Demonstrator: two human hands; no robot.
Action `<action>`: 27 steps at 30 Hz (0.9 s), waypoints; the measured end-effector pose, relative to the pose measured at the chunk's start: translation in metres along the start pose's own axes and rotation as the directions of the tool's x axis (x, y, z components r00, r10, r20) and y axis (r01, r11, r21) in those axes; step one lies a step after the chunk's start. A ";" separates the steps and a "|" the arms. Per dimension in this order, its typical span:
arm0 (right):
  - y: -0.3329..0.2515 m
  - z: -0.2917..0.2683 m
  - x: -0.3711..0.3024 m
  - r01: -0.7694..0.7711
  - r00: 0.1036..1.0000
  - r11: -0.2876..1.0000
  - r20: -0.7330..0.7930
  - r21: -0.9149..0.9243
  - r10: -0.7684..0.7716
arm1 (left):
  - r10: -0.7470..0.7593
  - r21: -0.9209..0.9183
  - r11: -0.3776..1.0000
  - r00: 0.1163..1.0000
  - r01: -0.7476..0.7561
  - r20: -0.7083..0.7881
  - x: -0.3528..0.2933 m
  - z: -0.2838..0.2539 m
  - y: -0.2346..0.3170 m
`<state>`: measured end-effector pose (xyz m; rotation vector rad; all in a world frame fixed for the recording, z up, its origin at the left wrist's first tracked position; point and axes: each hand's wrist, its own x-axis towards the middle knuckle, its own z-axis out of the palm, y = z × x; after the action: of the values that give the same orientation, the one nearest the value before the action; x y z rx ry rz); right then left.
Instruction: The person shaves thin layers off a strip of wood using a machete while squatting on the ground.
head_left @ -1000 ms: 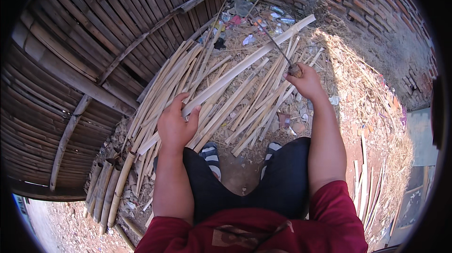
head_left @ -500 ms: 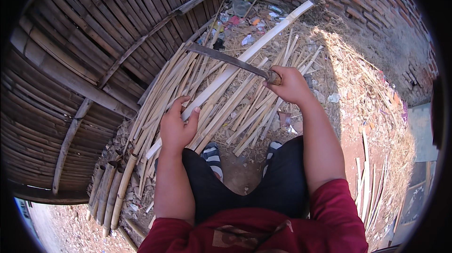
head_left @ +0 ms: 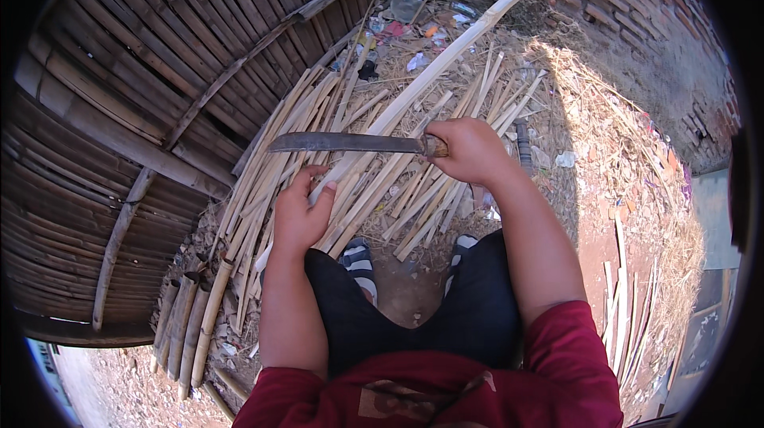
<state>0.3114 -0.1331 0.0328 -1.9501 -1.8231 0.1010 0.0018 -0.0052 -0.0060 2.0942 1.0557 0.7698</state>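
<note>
Left hand (head_left: 298, 219) first: thumb and fingers clamp one long pale strip (head_left: 446, 62), which slants from beneath that hand up toward the brick wall (head_left: 629, 10). Across to the right hand (head_left: 471, 151), fingers wrapped round the wooden handle (head_left: 435, 146) of one long knife (head_left: 350, 142); the blade lies across the strip, just beyond the left fingertips, and whether the two touch I cannot tell. Below, a heap of split strips (head_left: 306, 113), too tangled to count. Nearer in, two feet in striped footwear (head_left: 360, 269). Down left, at least four bamboo tubes (head_left: 197, 328) lean bunched together, upper ends open, contents too small to make out. Out right, one smaller bunch of strips (head_left: 621, 293); up top, scattered litter (head_left: 416, 62); far left, one slatted wall (head_left: 103, 85).
</note>
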 end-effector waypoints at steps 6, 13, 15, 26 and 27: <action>0.009 -0.012 0.000 -0.174 0.985 0.983 -0.003 0.057 0.175 | -0.009 -0.004 1.000 1.000 0.009 0.028 -0.002 -0.006 0.006; 0.062 -0.030 -0.015 -0.457 0.838 0.873 -0.244 0.172 0.487 | -0.048 0.198 0.979 0.999 0.052 -0.021 0.002 -0.006 0.004; 0.057 -0.026 -0.014 -0.401 0.885 0.905 -0.194 0.146 0.423 | -0.045 0.226 0.973 0.998 0.051 -0.031 0.003 -0.002 0.005; 0.001 -0.001 0.003 -0.111 0.994 0.994 0.010 -0.004 0.111 | -0.045 0.166 0.985 0.997 0.054 -0.062 0.001 -0.003 0.007; 0.010 -0.004 0.000 -0.140 0.989 0.990 -0.052 0.020 0.141 | -0.053 0.152 0.986 0.997 0.062 -0.062 0.000 -0.004 0.010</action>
<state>0.3217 -0.1345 0.0327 -2.0487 -1.6448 0.1076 0.0033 -0.0081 0.0038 2.1701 1.2368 0.7451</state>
